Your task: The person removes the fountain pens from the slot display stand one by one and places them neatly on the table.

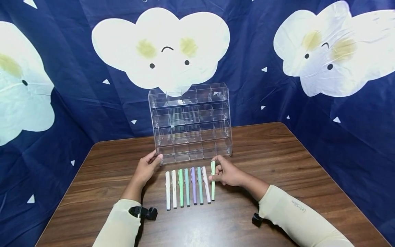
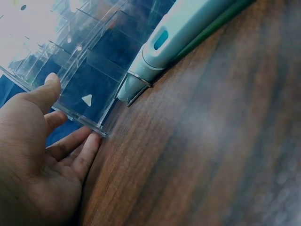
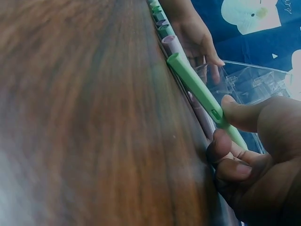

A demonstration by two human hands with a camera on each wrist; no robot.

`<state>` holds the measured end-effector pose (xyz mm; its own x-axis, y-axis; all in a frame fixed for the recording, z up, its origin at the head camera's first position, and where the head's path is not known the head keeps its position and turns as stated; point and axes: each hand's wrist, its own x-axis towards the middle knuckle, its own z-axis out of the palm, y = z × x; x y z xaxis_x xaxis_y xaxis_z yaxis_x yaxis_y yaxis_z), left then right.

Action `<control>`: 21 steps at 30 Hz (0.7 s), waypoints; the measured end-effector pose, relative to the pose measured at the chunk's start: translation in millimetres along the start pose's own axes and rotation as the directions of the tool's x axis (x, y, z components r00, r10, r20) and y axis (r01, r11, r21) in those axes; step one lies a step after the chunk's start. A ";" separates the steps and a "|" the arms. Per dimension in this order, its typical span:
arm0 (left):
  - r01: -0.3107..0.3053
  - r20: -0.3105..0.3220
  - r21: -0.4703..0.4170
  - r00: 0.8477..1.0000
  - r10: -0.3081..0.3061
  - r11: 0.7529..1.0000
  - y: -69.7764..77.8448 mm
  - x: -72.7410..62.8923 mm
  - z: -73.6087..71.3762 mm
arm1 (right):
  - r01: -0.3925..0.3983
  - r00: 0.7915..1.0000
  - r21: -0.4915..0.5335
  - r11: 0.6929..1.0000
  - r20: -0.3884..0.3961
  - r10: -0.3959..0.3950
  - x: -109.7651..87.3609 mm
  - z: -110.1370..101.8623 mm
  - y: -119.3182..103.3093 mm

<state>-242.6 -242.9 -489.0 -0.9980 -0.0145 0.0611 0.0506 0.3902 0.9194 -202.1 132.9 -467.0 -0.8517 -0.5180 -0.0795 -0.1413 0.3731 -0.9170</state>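
A clear plastic tiered rack (image 1: 192, 128) with divided compartments stands upright near the back of the table. My left hand (image 1: 147, 168) holds its lower left corner, thumb over the front edge and fingers along the side panel. Below the rack lies a row of pens, several of them side by side: white, green, teal, a purple pen (image 1: 193, 185) and a pale pink pen (image 1: 206, 185). At the row's right end my right hand (image 1: 229, 172) pinches a light green pen (image 3: 193, 80) between thumb and fingers. In the right wrist view this pen slants across the pink one.
The brown wood-grain table (image 1: 265, 151) runs back to a dark blue cloth (image 1: 247, 103) printed with white clouds and small triangles. A black wrist camera sits on each pale sleeve, the left camera (image 1: 151, 213) close to the pen row's lower left.
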 end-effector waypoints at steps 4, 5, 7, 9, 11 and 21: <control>0.001 0.004 -0.003 1.000 -0.001 1.000 0.2 -0.7 0.2 | 0.000 1.000 0.008 1.000 -0.011 0.000 0.8 1.7 2.7; 0.001 0.004 -0.006 1.000 -0.001 1.000 0.7 -0.8 0.2 | 0.000 1.000 0.009 1.000 -0.014 0.000 0.9 2.0 3.2; 0.001 0.005 -0.006 1.000 -0.001 1.000 1.6 -1.4 0.2 | -0.002 1.000 0.009 1.000 -0.018 0.002 1.3 2.6 3.9; 0.003 0.006 -0.007 1.000 -0.003 1.000 2.0 -1.6 0.0 | -0.010 1.000 0.005 1.000 -0.017 0.010 1.6 3.1 3.6; 0.005 0.008 -0.002 1.000 -0.005 1.000 2.1 -1.4 -0.1 | -0.014 1.000 0.002 1.000 -0.017 0.014 2.0 3.4 3.8; 0.004 0.007 -0.004 1.000 -0.004 1.000 0.6 -0.8 -0.2 | -0.041 0.999 -0.041 0.998 -0.005 0.041 1.6 1.4 5.5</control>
<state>-241.7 -242.8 -488.5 -0.9985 -0.0099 0.0546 0.0466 0.3864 0.9212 -203.5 133.0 -472.7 -0.8595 -0.4981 -0.1147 -0.1267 0.4250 -0.8963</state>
